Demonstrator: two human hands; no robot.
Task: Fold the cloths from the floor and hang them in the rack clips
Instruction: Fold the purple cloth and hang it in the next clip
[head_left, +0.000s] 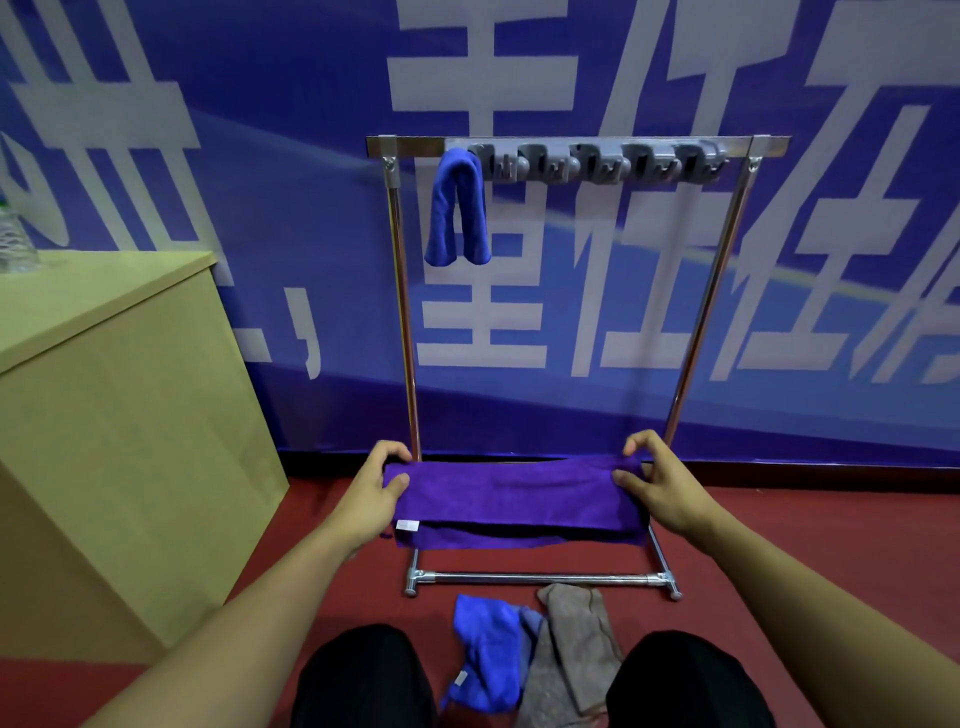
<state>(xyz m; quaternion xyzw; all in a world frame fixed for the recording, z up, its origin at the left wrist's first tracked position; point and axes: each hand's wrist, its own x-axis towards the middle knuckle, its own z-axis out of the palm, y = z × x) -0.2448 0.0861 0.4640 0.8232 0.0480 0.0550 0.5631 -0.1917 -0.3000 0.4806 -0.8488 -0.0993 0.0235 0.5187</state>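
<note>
Below, both hands stretch a purple cloth (514, 496) above red floor (805, 525).

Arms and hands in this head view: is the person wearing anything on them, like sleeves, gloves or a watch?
Nothing shows on them. Both forearms are bare right down to the bottom edge of the picture, with no sleeves in sight. The left hand and right hand have no gloves, rings, watch or bands. Black trousers cover the knees.
</note>
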